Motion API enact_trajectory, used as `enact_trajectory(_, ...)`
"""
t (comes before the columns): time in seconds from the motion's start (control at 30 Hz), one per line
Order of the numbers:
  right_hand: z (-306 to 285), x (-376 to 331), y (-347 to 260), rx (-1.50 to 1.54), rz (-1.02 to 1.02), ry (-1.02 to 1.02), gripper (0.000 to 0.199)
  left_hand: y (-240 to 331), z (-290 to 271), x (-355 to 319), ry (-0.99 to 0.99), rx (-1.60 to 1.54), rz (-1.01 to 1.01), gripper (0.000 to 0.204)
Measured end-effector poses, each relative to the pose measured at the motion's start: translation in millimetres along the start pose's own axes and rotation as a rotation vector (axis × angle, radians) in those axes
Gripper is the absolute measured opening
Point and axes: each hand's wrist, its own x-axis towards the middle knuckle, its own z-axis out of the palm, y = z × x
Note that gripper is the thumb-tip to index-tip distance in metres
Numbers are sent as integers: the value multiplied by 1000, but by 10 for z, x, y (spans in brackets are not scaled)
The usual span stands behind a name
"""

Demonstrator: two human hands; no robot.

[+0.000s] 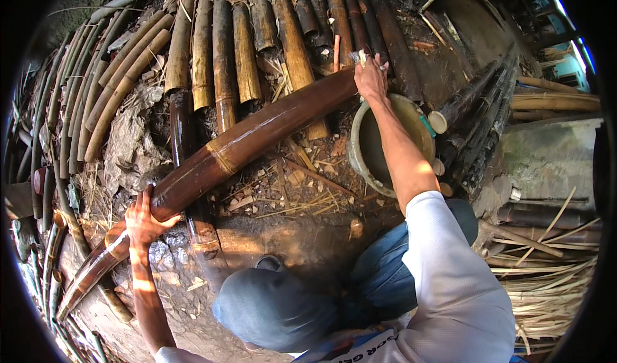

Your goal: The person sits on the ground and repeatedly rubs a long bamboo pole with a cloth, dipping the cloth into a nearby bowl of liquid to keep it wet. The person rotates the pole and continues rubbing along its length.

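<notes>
A thick, wet, dark brown bamboo pole (267, 130) slants in front of me from lower left to upper right, with a pale ring at one joint. My left hand (146, 223) lies on its lower left part, fingers stretched out and thumb apart. At the upper right end my right hand (371, 79) is closed on a small whitish wad (360, 57), pressed near the pole's end; what the wad is made of does not show. Under my right forearm stands a round grey basin (354, 150), its inside partly hidden by the arm.
Several bamboo poles (223, 48) lie side by side beyond, with more curved ones (128, 83) at the left. Dark poles (479, 119) and a concrete block (553, 160) are at the right, above a heap of split strips (546, 292). Chips litter the muddy ground (302, 199).
</notes>
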Motion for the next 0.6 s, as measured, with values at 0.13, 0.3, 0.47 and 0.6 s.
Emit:
enact_trajectory(0.13,317,-192,-137,11,-115,55,56,-37,-22,87,-11,-83,51,115)
enact_trajectory(0.3,406,-185,-127,49,-116,234,54,-113,-48,169,-64,-93,88,113)
enact_trajectory(0.47,369,112,179,40,32,9,58,-112,-11,134,-95,-105,36,114)
enact_trajectory(0.6,278,332,261,289,236,93,56,-105,-24,143,-90,-126,17,115)
